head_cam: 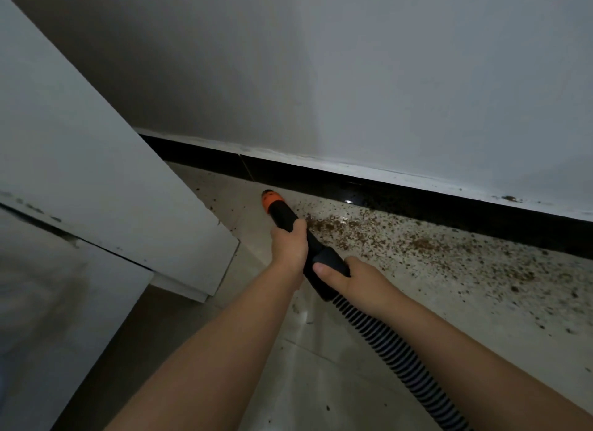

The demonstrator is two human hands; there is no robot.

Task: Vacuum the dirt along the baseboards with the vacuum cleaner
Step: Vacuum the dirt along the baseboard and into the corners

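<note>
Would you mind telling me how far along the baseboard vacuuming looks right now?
Done: little; the floor left of the orange nozzle shows only sparse specks. In hand: the left hand and right hand grip the black wand, nozzle aimed near the black baseboard. Left: the thick brown dirt stretching right along it.
</note>
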